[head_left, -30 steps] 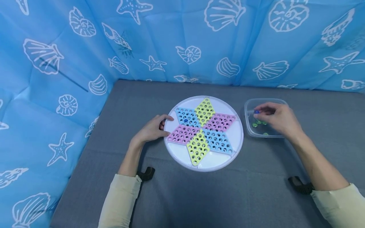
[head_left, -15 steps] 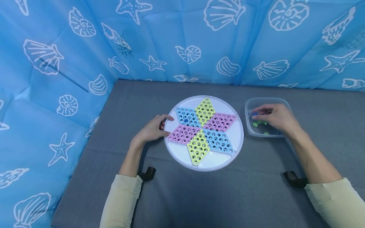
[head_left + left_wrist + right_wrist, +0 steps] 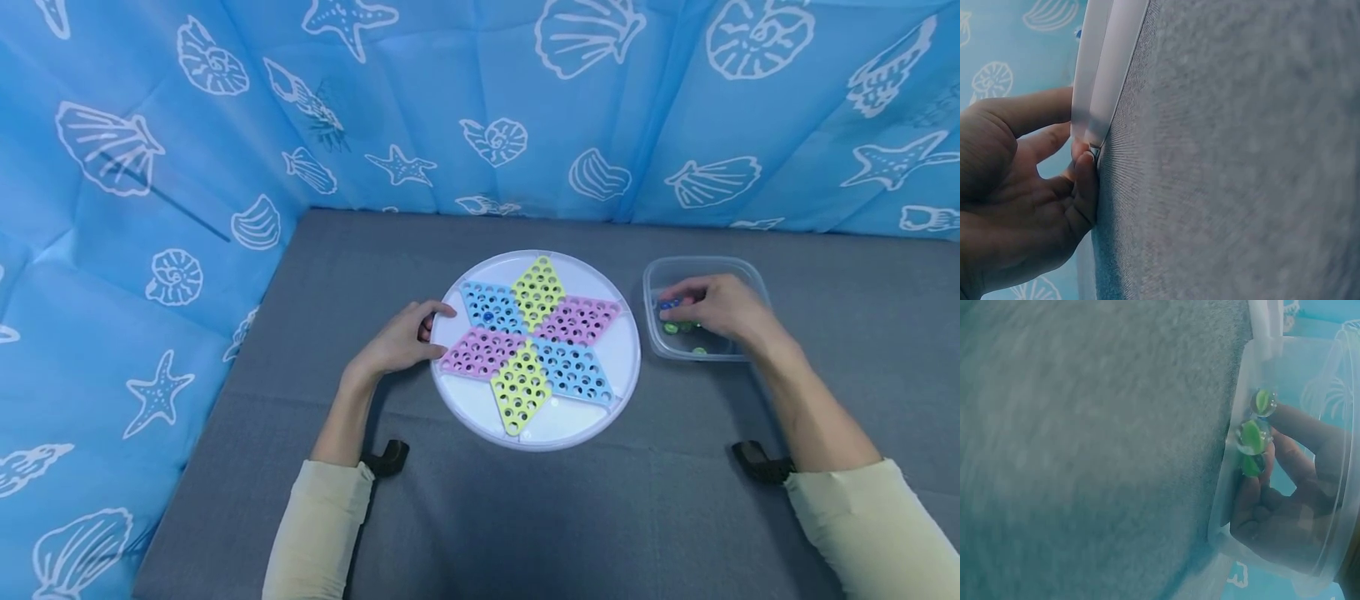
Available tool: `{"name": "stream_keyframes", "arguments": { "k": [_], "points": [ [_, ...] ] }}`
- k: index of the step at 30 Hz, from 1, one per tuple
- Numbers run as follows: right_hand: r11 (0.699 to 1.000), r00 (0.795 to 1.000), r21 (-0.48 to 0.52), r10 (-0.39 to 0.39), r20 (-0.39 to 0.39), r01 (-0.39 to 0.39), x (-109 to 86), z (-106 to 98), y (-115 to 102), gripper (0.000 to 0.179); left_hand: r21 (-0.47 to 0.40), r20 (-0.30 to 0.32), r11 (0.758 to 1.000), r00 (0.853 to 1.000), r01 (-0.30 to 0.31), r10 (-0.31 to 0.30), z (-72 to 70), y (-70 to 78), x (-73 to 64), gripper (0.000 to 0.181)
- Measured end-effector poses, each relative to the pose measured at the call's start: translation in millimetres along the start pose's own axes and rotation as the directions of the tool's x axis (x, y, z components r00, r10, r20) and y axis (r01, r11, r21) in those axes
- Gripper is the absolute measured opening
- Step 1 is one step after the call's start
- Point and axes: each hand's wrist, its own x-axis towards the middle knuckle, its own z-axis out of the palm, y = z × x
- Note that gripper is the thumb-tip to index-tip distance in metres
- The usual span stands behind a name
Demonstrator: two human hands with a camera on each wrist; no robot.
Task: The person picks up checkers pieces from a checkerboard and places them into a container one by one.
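Observation:
A round white Chinese checkers board [image 3: 555,421] lies on the grey cloth, with yellow, pink and blue perforated sections. One blue marble [image 3: 488,317] sits in its upper-left blue section. My left hand [image 3: 400,337] holds the board's left rim; in the left wrist view the other fingers curl at the rim's underside. My right hand [image 3: 722,307] reaches into a clear plastic container [image 3: 655,333], thumb and fingertips pinching around a blue marble [image 3: 665,306], with more blue beside it. Green marbles [image 3: 1252,436] lie by its fingers, seen through the container wall. The palm hides part of the container.
Grey cloth [image 3: 525,517] covers the table. A blue curtain [image 3: 450,100] with white shell prints hangs behind and on the left. Dark wrist mounts [image 3: 387,458] stick out from both forearms.
My right hand has moved slightly left and lower in the container, and the right forearm has shifted left. More blue shows between its fingers. My left hand and the board stay put.

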Motion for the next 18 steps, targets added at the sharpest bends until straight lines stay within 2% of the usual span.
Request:
{"name": "stream_keyframes", "arguments": {
  "k": [5,10,15,18],
  "points": [
    [1.000,1.000,-0.027,-0.002,0.002,0.002,2.2,1.0,0.9,0.043,0.005,-0.002,1.000,1.000,-0.023,0.023,-0.1,0.3,0.1,0.051],
    [0.999,1.000,-0.039,0.003,0.008,-0.002,4.1,1.6,0.2,0.046,-0.010,0.000,1.000,1.000,-0.011,0.011,-1.1,-0.4,-1.0,0.052],
    [1.000,1.000,-0.007,0.021,0.009,-0.021,3.9,0.5,-1.4,0.049,-0.014,0.006,1.000,1.000,-0.018,0.018,-2.0,-0.2,-1.5,0.052],
    [1.000,1.000,0.020,0.017,-0.021,-0.016,0.9,-1.3,-4.6,0.050,-0.018,0.005,1.000,1.000,-0.014,0.014,-2.2,0.3,-1.2,0.052]
  ]
}}
